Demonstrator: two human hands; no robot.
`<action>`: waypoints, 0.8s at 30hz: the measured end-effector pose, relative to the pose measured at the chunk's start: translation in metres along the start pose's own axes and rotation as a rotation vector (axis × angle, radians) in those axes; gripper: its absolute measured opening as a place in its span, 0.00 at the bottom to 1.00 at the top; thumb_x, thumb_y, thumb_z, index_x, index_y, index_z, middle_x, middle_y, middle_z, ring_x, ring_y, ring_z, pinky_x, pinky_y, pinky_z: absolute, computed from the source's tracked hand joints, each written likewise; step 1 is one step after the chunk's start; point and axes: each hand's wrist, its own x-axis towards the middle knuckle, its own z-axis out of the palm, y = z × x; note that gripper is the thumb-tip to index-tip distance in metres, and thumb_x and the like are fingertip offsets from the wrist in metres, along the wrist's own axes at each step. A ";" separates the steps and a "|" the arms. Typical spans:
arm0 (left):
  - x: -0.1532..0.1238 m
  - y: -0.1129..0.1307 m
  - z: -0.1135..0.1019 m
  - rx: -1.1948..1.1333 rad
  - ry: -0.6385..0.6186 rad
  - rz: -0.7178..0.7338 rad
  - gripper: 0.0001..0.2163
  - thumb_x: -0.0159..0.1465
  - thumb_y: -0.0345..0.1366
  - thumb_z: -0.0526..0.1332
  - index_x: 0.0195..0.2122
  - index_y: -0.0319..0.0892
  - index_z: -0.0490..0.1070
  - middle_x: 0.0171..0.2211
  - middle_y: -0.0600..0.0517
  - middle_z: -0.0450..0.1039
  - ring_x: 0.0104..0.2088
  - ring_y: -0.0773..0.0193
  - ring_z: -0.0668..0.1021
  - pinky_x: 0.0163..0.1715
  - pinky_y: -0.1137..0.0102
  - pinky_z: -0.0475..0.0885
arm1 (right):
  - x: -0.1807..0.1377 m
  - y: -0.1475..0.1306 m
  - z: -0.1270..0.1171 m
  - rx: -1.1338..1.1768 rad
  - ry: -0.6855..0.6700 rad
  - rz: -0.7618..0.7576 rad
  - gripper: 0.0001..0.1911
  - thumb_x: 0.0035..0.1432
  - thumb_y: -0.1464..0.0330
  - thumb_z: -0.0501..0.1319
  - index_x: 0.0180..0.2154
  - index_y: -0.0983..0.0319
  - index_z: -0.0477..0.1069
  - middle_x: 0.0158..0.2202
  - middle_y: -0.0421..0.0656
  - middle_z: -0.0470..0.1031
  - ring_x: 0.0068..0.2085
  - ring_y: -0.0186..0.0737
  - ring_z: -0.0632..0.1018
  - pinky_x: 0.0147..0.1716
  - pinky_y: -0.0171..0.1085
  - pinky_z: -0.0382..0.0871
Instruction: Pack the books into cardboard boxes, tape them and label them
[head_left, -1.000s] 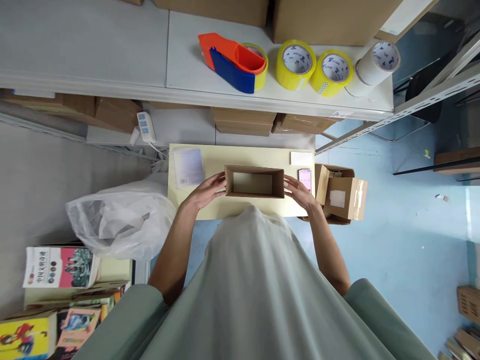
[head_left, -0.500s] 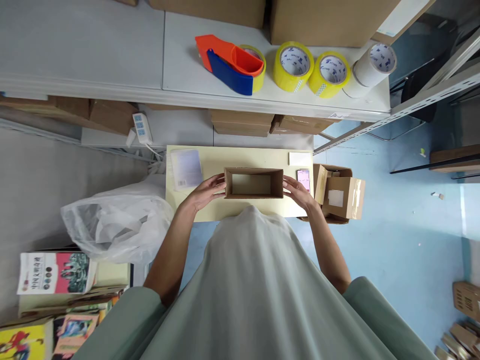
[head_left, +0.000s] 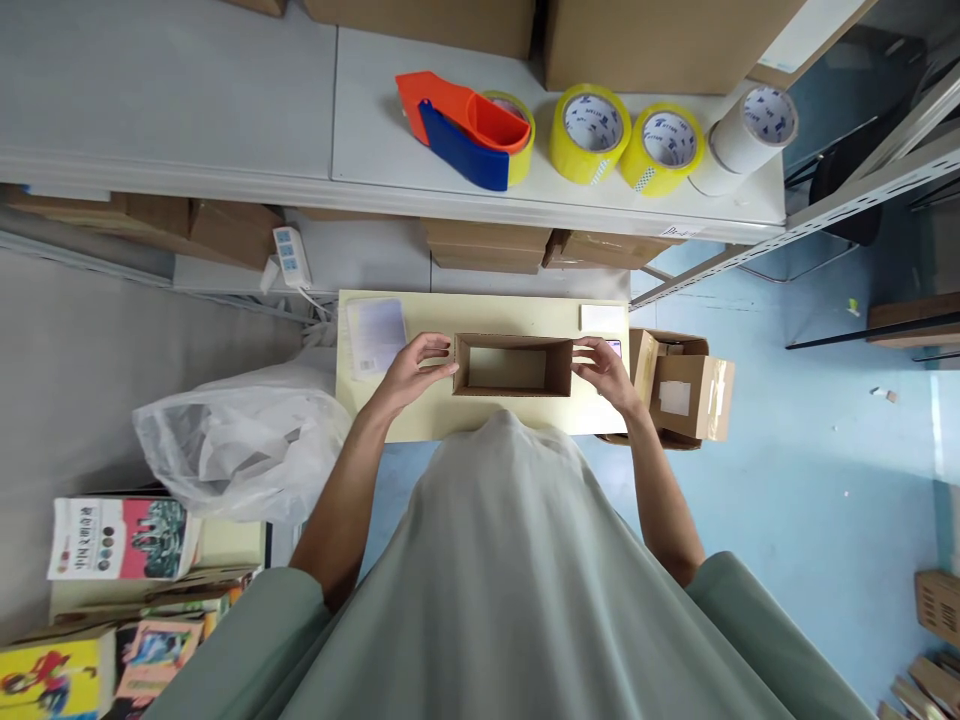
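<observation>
A small brown cardboard box (head_left: 513, 388) stands on the cream table (head_left: 480, 312), its open top facing me. Through it a pale cream surface shows at the bottom. My left hand (head_left: 414, 372) is at the box's left end, fingers apart and thumb tip at the cardboard. At the right end is my right hand (head_left: 606, 374), also with its fingers spread, the tips touching or almost touching the wall. Neither hand is closed round the box. A phone (head_left: 615, 347) lies partly hidden behind my right hand.
On the shelf (head_left: 225, 100) above are an orange and blue tape dispenser (head_left: 465, 130) and several tape rolls (head_left: 592, 125). A clear plastic bag (head_left: 240, 440) sits left of the table, beside stacked books (head_left: 120, 540). Cardboard boxes (head_left: 679, 395) stand at the right.
Both hands have shifted forward slightly along the box's ends, and their fingers have spread and loosened. The right hand now covers more of the phone. The box stays in place on the table.
</observation>
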 end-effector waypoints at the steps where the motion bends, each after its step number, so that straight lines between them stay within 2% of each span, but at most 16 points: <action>1: 0.000 0.004 0.000 0.063 -0.019 0.024 0.25 0.60 0.52 0.76 0.55 0.49 0.77 0.61 0.44 0.78 0.63 0.47 0.80 0.62 0.52 0.80 | 0.001 -0.003 0.000 -0.058 -0.016 -0.026 0.24 0.62 0.49 0.71 0.55 0.51 0.77 0.63 0.47 0.75 0.61 0.52 0.81 0.63 0.55 0.80; 4: 0.001 0.014 0.000 0.220 -0.076 0.062 0.22 0.65 0.48 0.69 0.59 0.50 0.78 0.64 0.44 0.76 0.64 0.47 0.79 0.58 0.55 0.83 | 0.005 -0.010 0.000 -0.227 -0.060 -0.071 0.19 0.65 0.55 0.67 0.54 0.52 0.81 0.61 0.48 0.74 0.60 0.52 0.81 0.62 0.57 0.80; 7: 0.003 0.021 0.000 0.321 -0.095 0.091 0.24 0.66 0.43 0.66 0.64 0.49 0.77 0.63 0.43 0.74 0.60 0.48 0.81 0.56 0.56 0.83 | 0.008 -0.015 0.002 -0.360 -0.078 -0.068 0.25 0.66 0.57 0.67 0.62 0.52 0.79 0.62 0.50 0.73 0.57 0.52 0.82 0.60 0.58 0.82; 13: 0.004 0.028 -0.004 0.476 -0.230 0.065 0.42 0.59 0.43 0.74 0.76 0.53 0.67 0.59 0.44 0.72 0.53 0.47 0.82 0.50 0.57 0.83 | 0.006 -0.028 0.006 -0.578 -0.142 -0.009 0.45 0.58 0.52 0.78 0.72 0.49 0.67 0.69 0.51 0.68 0.61 0.60 0.81 0.59 0.60 0.83; 20: 0.002 0.021 0.006 0.559 -0.252 0.071 0.48 0.53 0.41 0.79 0.76 0.52 0.65 0.56 0.45 0.71 0.41 0.53 0.81 0.46 0.58 0.80 | 0.007 -0.031 0.016 -0.723 -0.172 0.017 0.52 0.59 0.53 0.78 0.76 0.48 0.57 0.72 0.53 0.64 0.62 0.67 0.81 0.57 0.63 0.83; 24: -0.004 0.021 0.020 0.591 -0.239 0.070 0.46 0.55 0.37 0.77 0.76 0.54 0.65 0.57 0.45 0.71 0.48 0.46 0.82 0.51 0.56 0.79 | 0.010 -0.031 0.026 -0.804 -0.148 0.039 0.53 0.56 0.56 0.81 0.76 0.50 0.59 0.72 0.56 0.63 0.63 0.71 0.80 0.57 0.63 0.83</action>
